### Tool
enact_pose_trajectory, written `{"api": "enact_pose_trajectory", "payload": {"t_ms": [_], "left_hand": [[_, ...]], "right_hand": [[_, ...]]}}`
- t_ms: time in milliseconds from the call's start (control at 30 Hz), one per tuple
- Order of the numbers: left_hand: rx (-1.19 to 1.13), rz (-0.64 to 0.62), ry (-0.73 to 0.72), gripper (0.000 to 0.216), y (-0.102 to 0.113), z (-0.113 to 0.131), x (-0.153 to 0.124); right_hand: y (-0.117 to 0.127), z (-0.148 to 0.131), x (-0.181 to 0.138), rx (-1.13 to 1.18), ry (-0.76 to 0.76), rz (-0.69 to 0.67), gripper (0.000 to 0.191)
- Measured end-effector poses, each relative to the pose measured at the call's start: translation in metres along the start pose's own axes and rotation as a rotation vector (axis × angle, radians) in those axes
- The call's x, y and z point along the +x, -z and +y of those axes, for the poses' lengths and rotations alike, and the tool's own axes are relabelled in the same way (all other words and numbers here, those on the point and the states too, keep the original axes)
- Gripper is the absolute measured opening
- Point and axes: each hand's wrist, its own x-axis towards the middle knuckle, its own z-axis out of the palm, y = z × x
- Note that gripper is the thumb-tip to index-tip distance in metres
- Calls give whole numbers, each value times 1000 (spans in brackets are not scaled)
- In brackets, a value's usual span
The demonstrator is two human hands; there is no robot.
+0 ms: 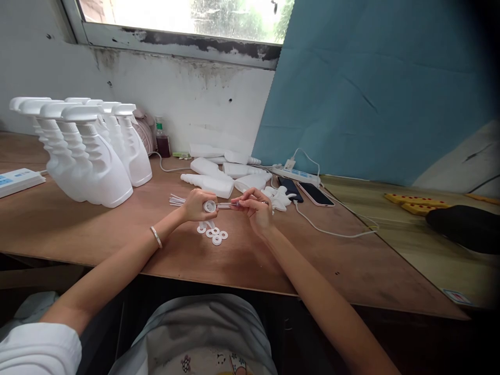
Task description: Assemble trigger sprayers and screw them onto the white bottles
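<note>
My left hand (pixel 195 204) is closed round a white spray head (pixel 210 206), whose round open collar faces me; the rest of it is hidden by the fingers. My right hand (pixel 255 207) pinches a thin tube (pixel 224 205) that runs level across to the collar. Whether its tip is inside the collar, I cannot tell. Below the hands several white ring washers (pixel 216 239) lie on the brown table (pixel 250 260). Behind my left hand sits a bundle of thin white tubes (pixel 177 200). Just beyond my right hand is a heap of white spray heads (pixel 280 199).
Several assembled spray bottles (pixel 105 166) stand at the left, beside a power strip (pixel 19 181). Loose white bottles (pixel 211 183) lie behind the hands. Two phones (pixel 315 194) and a white cable (pixel 339 234) are at the right. A dark bottle (pixel 162 141) stands by the wall.
</note>
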Motion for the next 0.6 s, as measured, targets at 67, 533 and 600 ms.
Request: {"api": "enact_pose_trajectory", "payload": {"t_ms": [67, 533, 600], "left_hand": [[-54, -29, -19, 15, 1, 1, 0], [-312, -100, 11, 24, 0, 6, 1], [-324, -110, 28, 23, -1, 7, 2]], "right_hand": [[2, 0, 1, -2, -26, -23, 9], [3, 5, 2, 79, -197, -133, 6], [2, 6, 2, 85, -197, -132, 7]]}}
